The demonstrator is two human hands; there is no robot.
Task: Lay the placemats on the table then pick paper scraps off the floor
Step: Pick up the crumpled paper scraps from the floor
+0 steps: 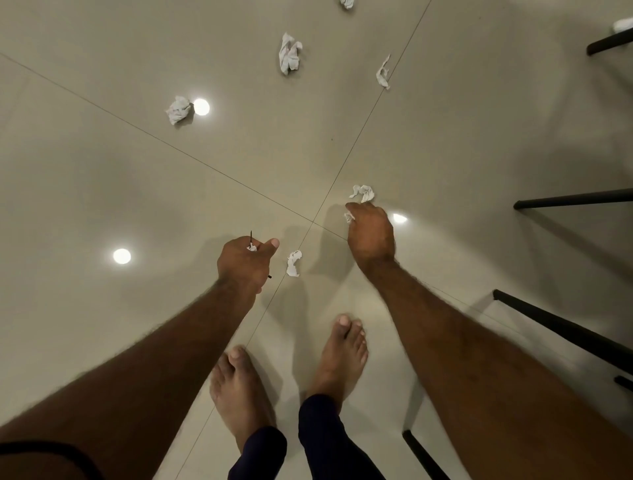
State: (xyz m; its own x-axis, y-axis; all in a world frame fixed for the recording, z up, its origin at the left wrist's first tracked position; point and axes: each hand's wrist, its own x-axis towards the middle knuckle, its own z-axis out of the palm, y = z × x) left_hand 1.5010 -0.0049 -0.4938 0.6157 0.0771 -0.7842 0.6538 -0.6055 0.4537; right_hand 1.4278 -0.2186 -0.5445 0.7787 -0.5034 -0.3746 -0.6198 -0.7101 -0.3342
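Several crumpled white paper scraps lie on the beige tiled floor. My left hand is closed around a small white scrap and a thin dark stick, thumb pointing out. My right hand hangs fingers-down, with a bit of white paper showing at its fingertips, just below a scrap on the floor. Another scrap lies between my two hands. Farther off lie a balled scrap, a larger one, a thin twisted one and one at the top edge.
Black metal chair or table legs stand along the right side. My bare feet stand at the bottom centre. Ceiling lights reflect off the glossy floor.
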